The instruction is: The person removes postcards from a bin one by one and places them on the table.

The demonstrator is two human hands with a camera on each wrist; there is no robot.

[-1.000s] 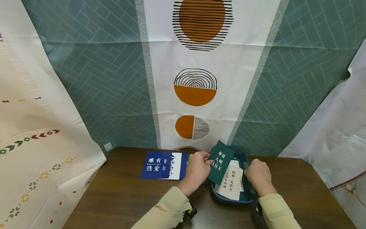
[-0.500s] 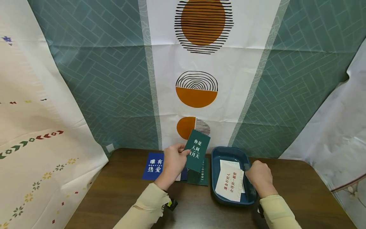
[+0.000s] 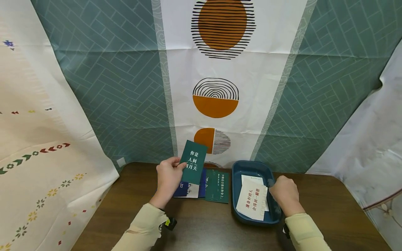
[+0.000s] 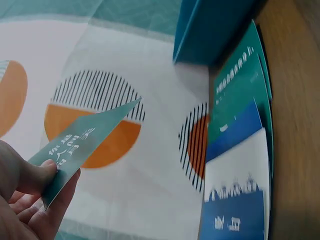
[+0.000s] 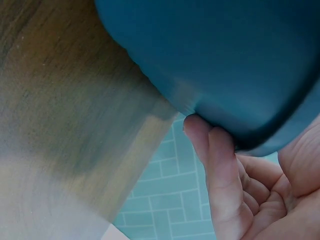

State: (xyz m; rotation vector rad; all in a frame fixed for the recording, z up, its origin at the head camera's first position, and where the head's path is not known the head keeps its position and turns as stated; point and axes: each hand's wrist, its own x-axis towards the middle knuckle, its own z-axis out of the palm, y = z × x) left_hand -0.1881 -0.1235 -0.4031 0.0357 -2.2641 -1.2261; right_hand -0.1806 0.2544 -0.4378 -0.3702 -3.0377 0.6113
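Observation:
My left hand [image 3: 168, 176] pinches a green card [image 3: 195, 160] with white lettering between thumb and fingers. In the left wrist view the card [image 4: 90, 137] is tilted, apart from the row of cards beneath. That overlapping row lies along the table's back: green cards [image 3: 218, 188] on the right, then a blue card [image 3: 202, 183], a white card [image 3: 193, 191] and another blue card [image 3: 180, 191]. The held card and hand hide part of the row. My right hand [image 3: 284, 193] grips the right rim of a blue plastic basin [image 3: 255, 222], its fingers [image 5: 222, 160] curled at the edge.
White cards with red lettering [image 3: 251, 202] lie in the basin. The brown wooden table [image 3: 213, 226] ends at the back against a hanging green and white cloth [image 3: 213, 62]. A patterned cloth [image 3: 47, 174] hangs at the left, a pale one [image 3: 367, 150] at the right.
My left hand has carried the green card leftward, from over the basin to above the left part of the card row. The right hand keeps its grip on the basin.

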